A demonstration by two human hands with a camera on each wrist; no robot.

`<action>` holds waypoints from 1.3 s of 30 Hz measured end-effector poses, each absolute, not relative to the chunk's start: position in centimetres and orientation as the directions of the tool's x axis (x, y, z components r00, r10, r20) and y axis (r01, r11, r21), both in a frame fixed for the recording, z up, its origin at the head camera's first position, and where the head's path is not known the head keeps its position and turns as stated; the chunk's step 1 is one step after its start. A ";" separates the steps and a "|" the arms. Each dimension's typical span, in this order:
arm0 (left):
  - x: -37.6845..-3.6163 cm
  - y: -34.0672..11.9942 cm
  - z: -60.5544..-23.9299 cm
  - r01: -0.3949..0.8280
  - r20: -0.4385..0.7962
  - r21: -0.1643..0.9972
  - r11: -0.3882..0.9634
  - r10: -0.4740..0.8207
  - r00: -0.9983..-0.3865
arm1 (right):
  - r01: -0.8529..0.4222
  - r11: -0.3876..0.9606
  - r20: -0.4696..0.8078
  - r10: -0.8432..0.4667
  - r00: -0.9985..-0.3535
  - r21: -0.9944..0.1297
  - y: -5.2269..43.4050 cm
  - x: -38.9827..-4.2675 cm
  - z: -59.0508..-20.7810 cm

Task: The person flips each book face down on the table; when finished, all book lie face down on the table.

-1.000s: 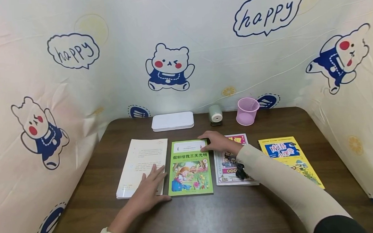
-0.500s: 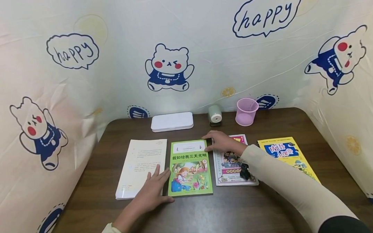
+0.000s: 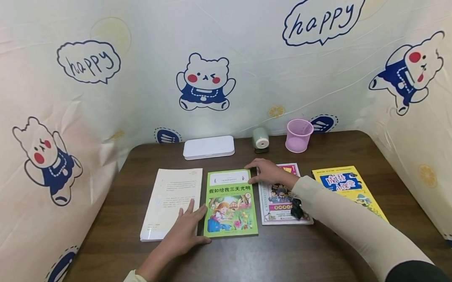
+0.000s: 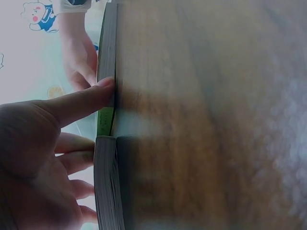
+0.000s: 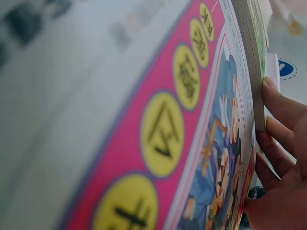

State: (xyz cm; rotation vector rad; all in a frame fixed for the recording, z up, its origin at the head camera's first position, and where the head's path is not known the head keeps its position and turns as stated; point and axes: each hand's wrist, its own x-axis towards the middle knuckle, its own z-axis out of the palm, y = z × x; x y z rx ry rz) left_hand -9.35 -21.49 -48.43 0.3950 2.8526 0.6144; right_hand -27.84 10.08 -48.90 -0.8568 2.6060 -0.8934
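We are watching a person's bare left hand [image 3: 181, 233] sitting a little further right than it was a second ago, its forefinger now reaching the left edge of a thin green-bordered paperback with a garden picture on its cover [image 3: 231, 214], while its thumb is touching that book's lower edge. The fingers are spreading loosely and are not clenching anything; the hand is also lying across the right side of a thick cream-white paper book [image 3: 169, 202]. The person's bare right hand [image 3: 268, 171] is no longer overlapping the green cover as much; its thumb is now meeting the right edge and its forefinger the top right corner, both relaxed and extended, touching rather than grasping. In the last half second we are noticing hardly any movement. The green book is lying flat and nearly straight on the dark brown wooden table [image 3: 235, 264], between the cream-white book and a white-and-magenta illustrated paperback [image 3: 279, 193], with a bright yellow paperback [image 3: 345, 186] lying askew further right. We are judging that the work is centring on the green book's placing, with opposite corners being steadied by the two hands
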 end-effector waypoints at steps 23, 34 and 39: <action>-9.5 -21.7 -47.9 0.158 -0.131 0.569 0.807 0.279 -0.951 | -0.442 0.629 -0.055 -0.611 -0.790 -0.640 10.3 -28.1 -49.3; -9.4 -22.1 -47.3 0.052 -0.157 0.733 0.678 0.242 -0.958 | -0.425 0.619 -0.052 -0.602 -0.797 -0.660 10.3 -27.9 -48.9; -9.5 -22.3 -47.2 0.020 -0.158 0.824 0.566 0.263 -0.952 | -0.409 0.622 -0.069 -0.599 -0.798 -0.668 10.2 -27.9 -48.7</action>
